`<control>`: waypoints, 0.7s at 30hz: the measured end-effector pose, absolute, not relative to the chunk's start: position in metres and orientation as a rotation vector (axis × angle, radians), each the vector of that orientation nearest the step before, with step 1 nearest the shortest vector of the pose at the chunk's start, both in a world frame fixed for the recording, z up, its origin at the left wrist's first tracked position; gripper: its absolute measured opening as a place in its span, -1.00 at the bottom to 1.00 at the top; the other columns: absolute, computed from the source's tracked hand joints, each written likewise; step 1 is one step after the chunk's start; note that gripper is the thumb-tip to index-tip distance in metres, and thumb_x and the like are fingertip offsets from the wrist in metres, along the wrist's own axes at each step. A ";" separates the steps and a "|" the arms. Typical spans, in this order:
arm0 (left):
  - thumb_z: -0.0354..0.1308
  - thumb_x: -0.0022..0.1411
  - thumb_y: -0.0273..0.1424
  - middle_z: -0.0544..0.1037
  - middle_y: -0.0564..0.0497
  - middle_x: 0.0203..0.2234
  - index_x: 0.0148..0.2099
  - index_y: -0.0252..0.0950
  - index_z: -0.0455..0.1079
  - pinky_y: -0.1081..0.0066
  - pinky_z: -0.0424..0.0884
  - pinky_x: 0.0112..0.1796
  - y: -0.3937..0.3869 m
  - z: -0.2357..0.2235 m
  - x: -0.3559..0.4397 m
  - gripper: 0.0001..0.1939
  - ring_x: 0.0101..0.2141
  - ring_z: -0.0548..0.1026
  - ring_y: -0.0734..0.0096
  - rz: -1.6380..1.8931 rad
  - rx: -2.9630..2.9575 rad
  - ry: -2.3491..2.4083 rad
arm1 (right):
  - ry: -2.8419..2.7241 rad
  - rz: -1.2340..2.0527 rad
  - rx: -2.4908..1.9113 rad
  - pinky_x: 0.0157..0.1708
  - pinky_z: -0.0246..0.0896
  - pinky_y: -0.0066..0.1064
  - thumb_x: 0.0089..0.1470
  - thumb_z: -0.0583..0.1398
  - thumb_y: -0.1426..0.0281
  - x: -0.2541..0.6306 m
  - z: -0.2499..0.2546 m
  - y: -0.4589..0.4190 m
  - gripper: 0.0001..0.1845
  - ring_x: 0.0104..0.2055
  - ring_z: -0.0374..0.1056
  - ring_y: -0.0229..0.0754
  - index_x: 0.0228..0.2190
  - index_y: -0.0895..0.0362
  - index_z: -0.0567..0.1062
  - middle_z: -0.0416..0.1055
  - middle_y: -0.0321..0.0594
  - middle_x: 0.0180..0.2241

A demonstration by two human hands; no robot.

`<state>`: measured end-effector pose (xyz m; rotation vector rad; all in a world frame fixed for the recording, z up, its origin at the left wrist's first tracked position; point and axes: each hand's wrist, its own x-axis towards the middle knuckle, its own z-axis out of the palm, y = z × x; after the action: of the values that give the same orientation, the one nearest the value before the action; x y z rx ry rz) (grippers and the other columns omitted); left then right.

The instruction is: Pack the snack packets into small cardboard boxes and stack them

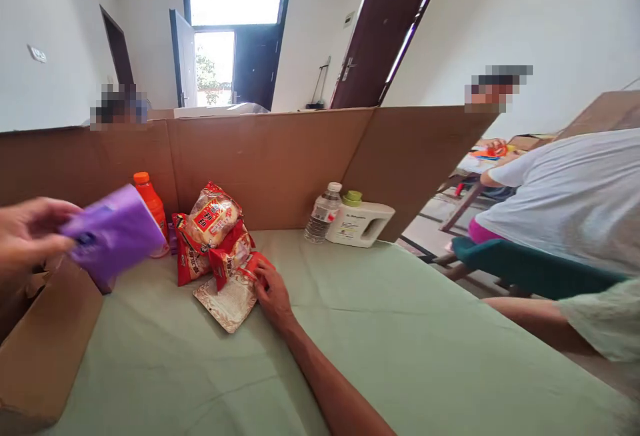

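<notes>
Left of the glossy red snack bags (pixel 213 217), my left hand (pixel 35 233) pinches a flat purple plastic packet (pixel 117 229) at one edge, its length extending rightward. My right hand's (pixel 274 297) bent fingers meet a small red wrapper (pixel 253 264); grip there, I cannot tell.

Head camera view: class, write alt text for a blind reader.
The left hand holds up a purple packet; the right hand touches red snack packets heaped on a green cloth. An orange bottle, clear bottle and white jug stand by a cardboard screen.
</notes>
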<state>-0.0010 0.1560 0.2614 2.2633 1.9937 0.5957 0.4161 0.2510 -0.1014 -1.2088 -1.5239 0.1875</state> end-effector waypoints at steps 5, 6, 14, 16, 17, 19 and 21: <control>0.15 -0.11 -0.20 0.65 0.10 -0.23 -0.09 -0.05 0.44 0.30 0.51 -0.17 0.144 0.188 0.113 -0.55 -0.20 0.60 0.16 0.219 2.092 1.548 | -1.517 0.246 -1.188 0.16 0.18 0.03 0.07 0.14 0.43 0.418 -0.100 0.253 -0.71 0.11 0.35 0.06 -0.16 0.08 0.55 0.50 -0.02 0.05; 0.13 -0.13 -0.24 0.64 0.09 -0.25 -0.11 -0.06 0.45 0.30 0.49 -0.18 0.145 0.176 0.127 -0.56 -0.21 0.59 0.16 0.178 2.096 1.538 | -1.514 0.255 -1.190 0.18 0.16 0.03 0.06 0.14 0.44 0.419 -0.101 0.254 -0.71 0.12 0.35 0.05 -0.16 0.08 0.54 0.50 -0.03 0.06; 0.06 -0.20 -0.25 0.62 -0.04 -0.17 -0.09 -0.21 0.42 0.27 0.47 -0.09 0.180 0.145 0.149 -0.47 -0.12 0.57 0.11 0.303 2.035 1.535 | -1.502 0.271 -1.183 0.21 0.14 -0.05 0.09 0.15 0.47 0.421 -0.102 0.257 -0.72 0.14 0.33 0.01 -0.15 0.13 0.55 0.47 0.01 0.08; 0.09 -0.20 -0.26 0.63 -0.05 -0.16 -0.09 -0.24 0.43 0.25 0.48 -0.06 0.181 0.145 0.145 -0.46 -0.11 0.58 0.10 0.369 2.010 1.527 | -1.491 0.269 -1.180 0.21 0.15 -0.04 0.08 0.15 0.47 0.420 -0.102 0.257 -0.72 0.14 0.33 0.01 -0.16 0.12 0.55 0.47 0.00 0.09; 0.12 -0.19 -0.27 0.63 -0.05 -0.16 -0.09 -0.25 0.44 0.23 0.49 -0.05 0.180 0.146 0.142 -0.47 -0.11 0.58 0.11 0.401 1.997 1.520 | -1.485 0.269 -1.179 0.20 0.16 -0.04 0.08 0.15 0.47 0.420 -0.102 0.257 -0.72 0.14 0.33 0.01 -0.16 0.12 0.55 0.47 0.00 0.09; 0.19 -0.16 -0.27 0.64 -0.05 -0.16 -0.07 -0.26 0.44 0.22 0.51 -0.06 0.175 0.149 0.134 -0.49 -0.11 0.59 0.11 0.473 1.959 1.507 | -1.475 0.273 -1.179 0.19 0.16 -0.02 0.06 0.15 0.47 0.419 -0.104 0.258 -0.72 0.13 0.33 0.01 -0.17 0.11 0.55 0.47 -0.02 0.09; 0.26 -0.13 -0.23 0.63 -0.09 -0.13 -0.03 -0.27 0.42 0.22 0.54 -0.09 0.170 0.151 0.125 -0.45 -0.10 0.59 0.09 0.562 1.906 1.497 | -1.467 0.279 -1.179 0.19 0.16 -0.01 0.06 0.15 0.46 0.419 -0.105 0.258 -0.72 0.13 0.33 0.01 -0.17 0.09 0.55 0.47 -0.03 0.09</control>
<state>0.1248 0.1700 0.1513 1.9065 1.4968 0.5619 0.4191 0.2575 -0.1050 -1.1786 -1.4674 0.2787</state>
